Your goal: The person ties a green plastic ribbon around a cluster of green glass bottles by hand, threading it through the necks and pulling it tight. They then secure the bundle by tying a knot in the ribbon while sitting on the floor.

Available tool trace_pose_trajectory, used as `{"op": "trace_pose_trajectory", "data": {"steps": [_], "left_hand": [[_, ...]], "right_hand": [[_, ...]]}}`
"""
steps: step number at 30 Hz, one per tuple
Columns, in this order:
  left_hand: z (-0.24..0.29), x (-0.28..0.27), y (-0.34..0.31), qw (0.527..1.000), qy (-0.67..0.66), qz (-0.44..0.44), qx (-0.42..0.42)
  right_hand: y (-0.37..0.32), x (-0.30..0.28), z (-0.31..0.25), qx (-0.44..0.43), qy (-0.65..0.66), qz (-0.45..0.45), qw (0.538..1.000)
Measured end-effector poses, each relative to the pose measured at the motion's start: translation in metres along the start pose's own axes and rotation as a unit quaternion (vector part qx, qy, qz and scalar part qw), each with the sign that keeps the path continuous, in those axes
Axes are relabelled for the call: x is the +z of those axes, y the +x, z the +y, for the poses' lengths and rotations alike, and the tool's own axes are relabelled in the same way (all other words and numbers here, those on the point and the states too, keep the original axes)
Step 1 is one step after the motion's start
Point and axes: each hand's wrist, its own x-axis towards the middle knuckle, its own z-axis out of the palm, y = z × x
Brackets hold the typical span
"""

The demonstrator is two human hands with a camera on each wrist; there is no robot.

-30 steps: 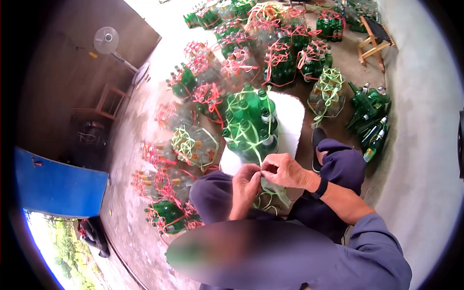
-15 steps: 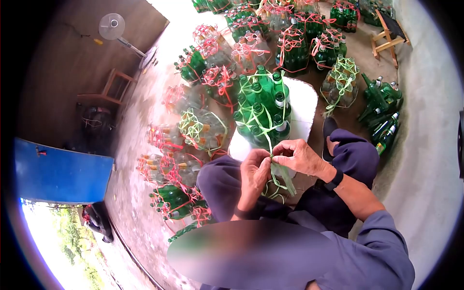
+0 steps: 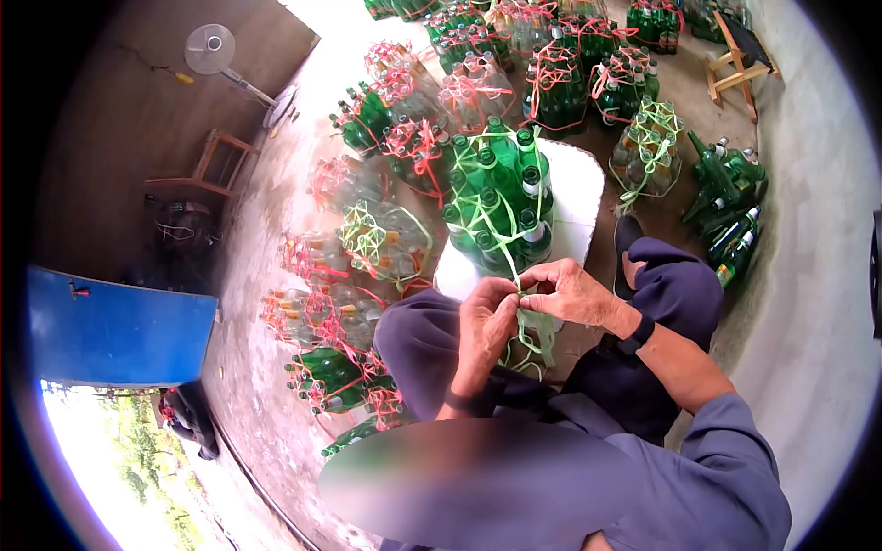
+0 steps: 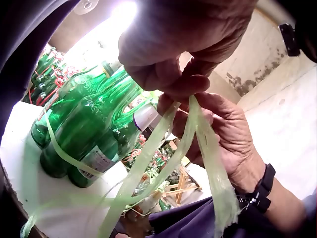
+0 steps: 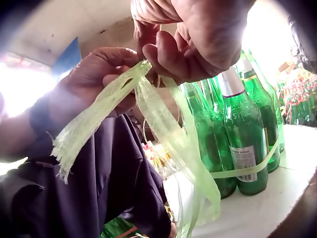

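A bundle of green glass bottles (image 3: pixel 489 197) stands upright on a white slab (image 3: pixel 581 179) before the person's knees. Pale green plastic strapping (image 3: pixel 501 241) criss-crosses the bottle necks and wraps the lower sides. Close to the bundle's near side, the left hand (image 3: pixel 485 321) pinches the strapping between thumb and fingers. Facing it, the right hand (image 3: pixel 574 296) pinches the same spot, fingertips meeting the left's. Loose strap tails (image 4: pixel 210 163) hang below the fingers, one with a frayed end. In the right wrist view, a bottle with a white label (image 5: pixel 243 163) faces the camera.
Several bottle bundles tied in red strapping (image 3: pixel 418 151) crowd the floor left and beyond. A green-tied bundle (image 3: pixel 648 151) stands to the right, near loose green bottles (image 3: pixel 726 184) by the wall. A folding stool (image 3: pixel 740 69), a fan (image 3: pixel 209 49) and a blue panel (image 3: pixel 119 326) are farther off.
The head view has shifted, so the scene sits farther right and the bundle slightly higher. Both hands keep pinching the strapping with small finger movements, and the hanging tails have swung.
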Motion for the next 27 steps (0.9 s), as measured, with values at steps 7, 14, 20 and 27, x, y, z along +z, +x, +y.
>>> {"op": "trace_pose_trajectory", "data": {"steps": [7,14,20,27], "left_hand": [[-0.0031,-0.0001,0.0017,1.0,0.008,-0.009,-0.005],[-0.0044,-0.0011,0.0021,1.0,0.007,-0.009,-0.01],[-0.0029,0.0004,0.0019,1.0,0.021,0.0,-0.01],[-0.0017,0.0084,0.0008,0.987,0.146,0.062,0.035]], "right_hand": [[0.0022,-0.0077,0.002,0.02,-0.079,-0.044,0.996],[0.0026,-0.0086,0.0,0.031,-0.079,-0.045,0.995],[0.0048,-0.0037,0.0045,0.01,-0.005,0.049,0.999],[0.0043,-0.0037,0.0032,0.014,-0.026,0.052,0.998]]}}
